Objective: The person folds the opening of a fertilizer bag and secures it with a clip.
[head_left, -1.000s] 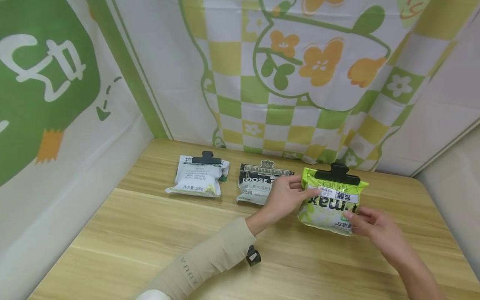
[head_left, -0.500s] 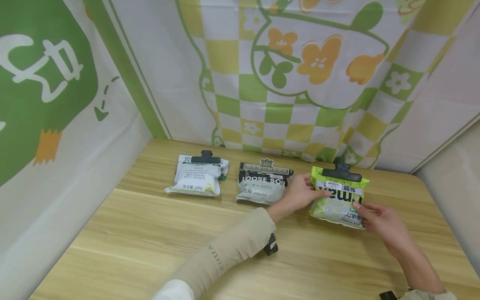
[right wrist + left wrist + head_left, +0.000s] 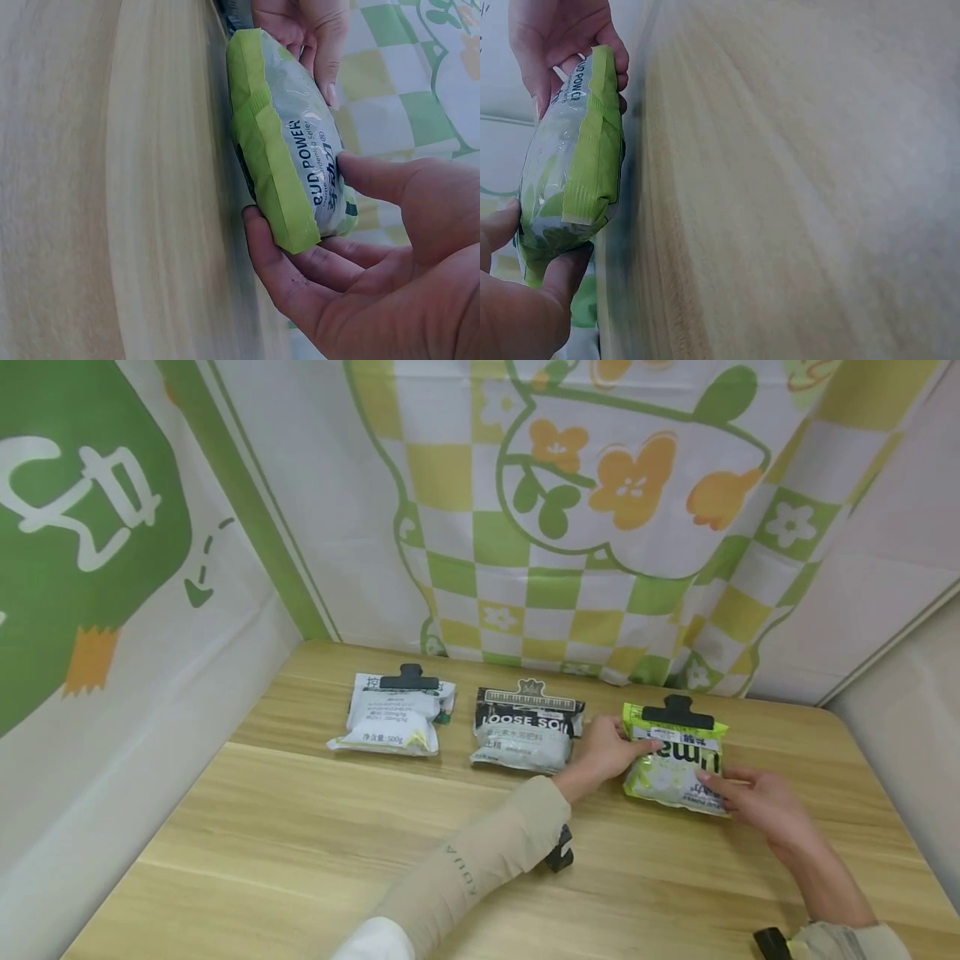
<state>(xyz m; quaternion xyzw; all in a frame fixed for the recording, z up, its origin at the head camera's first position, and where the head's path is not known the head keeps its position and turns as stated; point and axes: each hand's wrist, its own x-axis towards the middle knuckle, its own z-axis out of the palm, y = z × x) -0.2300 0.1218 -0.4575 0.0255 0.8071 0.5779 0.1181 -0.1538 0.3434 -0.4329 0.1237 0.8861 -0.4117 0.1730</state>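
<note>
A lime-green and clear fertilizer bag (image 3: 671, 772) has a black clip (image 3: 677, 713) across its top edge. My left hand (image 3: 606, 748) grips its left side, thumb on the front face. On the right side my right hand (image 3: 761, 802) holds the lower corner, thumb in front and fingers behind and under. In the right wrist view, the green bottom seam of the bag (image 3: 274, 150) lies close over the wooden table (image 3: 165, 187), with "BUD POWER" printed above it. The left wrist view shows the same bag (image 3: 577, 157) pinched between both hands.
Left of the green bag lies a black and grey "LOOSE SOIL" bag (image 3: 521, 743) with a decorated clip (image 3: 531, 693). Farther left is a white bag (image 3: 390, 718) with a black clip (image 3: 409, 678). A checkered curtain (image 3: 555, 568) hangs behind the table (image 3: 300, 843).
Both hands have shifted the green bag to the right, away from the black and grey bag, and it sits lower and straighter. The left forearm has followed it rightward.
</note>
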